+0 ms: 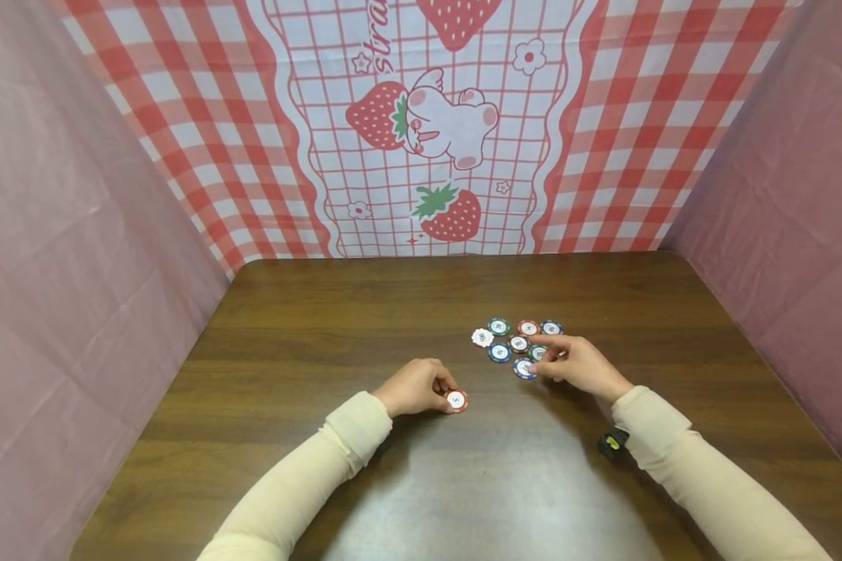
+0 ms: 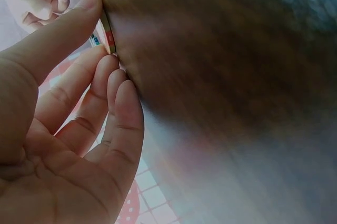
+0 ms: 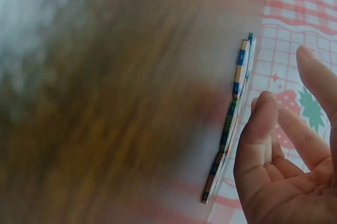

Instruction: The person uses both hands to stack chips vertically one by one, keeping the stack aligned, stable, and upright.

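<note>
Red-rimmed poker chip (image 1: pixel 457 400) pinched between thumb and fingertips, the left hand (image 1: pixel 417 386) seems to be at the step of positioning a single piece; the next move calls for a light, level grip. Over the near right part of the chip cluster (image 1: pixel 518 344), the right hand (image 1: pixel 581 368) spreads thumb and forefinger apart; whether they touch cannot be told. Thin and round, its white face marked 5, the pinched chip is on or just above the wooden table (image 1: pixel 323 327), apart from the cluster.

"Any way through?"
"Between the held chip (image 1: pixel 458 400) and the other chips (image 1: pixel 500 353), over bare worktop (image 1: pixel 487 383)."
"From the right?"
"The right hand (image 1: pixel 582 365) blocks that; a cloth (image 1: pixel 393 226) walls the back."
</note>
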Demonstrator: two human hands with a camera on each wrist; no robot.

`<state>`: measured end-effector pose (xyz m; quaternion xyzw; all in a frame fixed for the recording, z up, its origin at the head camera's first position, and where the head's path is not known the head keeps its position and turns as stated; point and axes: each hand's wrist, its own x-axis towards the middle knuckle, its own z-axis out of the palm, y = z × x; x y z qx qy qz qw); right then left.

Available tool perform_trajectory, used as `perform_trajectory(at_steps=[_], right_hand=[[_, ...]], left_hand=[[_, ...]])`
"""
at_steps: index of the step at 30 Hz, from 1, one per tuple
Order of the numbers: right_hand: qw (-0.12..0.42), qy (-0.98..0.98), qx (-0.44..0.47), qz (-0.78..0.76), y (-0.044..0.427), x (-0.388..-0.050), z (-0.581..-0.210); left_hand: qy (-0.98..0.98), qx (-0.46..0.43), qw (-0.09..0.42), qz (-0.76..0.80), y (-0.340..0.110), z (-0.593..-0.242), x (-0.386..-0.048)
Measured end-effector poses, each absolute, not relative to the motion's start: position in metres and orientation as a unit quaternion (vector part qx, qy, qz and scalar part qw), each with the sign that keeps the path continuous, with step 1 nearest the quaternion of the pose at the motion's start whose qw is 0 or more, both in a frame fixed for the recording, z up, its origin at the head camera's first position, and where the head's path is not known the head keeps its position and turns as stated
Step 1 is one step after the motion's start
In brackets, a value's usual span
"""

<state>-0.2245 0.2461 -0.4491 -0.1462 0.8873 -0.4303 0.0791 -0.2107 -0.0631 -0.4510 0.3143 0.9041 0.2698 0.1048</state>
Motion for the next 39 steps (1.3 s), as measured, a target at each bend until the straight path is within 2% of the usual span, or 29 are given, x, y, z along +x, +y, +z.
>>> perform_trajectory(at_steps=[9, 23, 39], right_hand=[[0.12, 0.905, -0.163, -0.373, 0.244, -0.23, -0.45], [0.084, 0.931, -0.18, -0.306, 0.236, -0.234, -0.452], [0.082, 0.936, -0.183, -0.289, 0.235, -0.235, -0.45]], left_hand=[[0.904, 0.312, 0.106, 0.273, -0.063, -0.451, -0.211], [0.904, 0.309, 0.112, 0.274, -0.063, -0.451, -0.211], [0.902, 0.299, 0.122, 0.285, -0.063, -0.452, -0.213]])
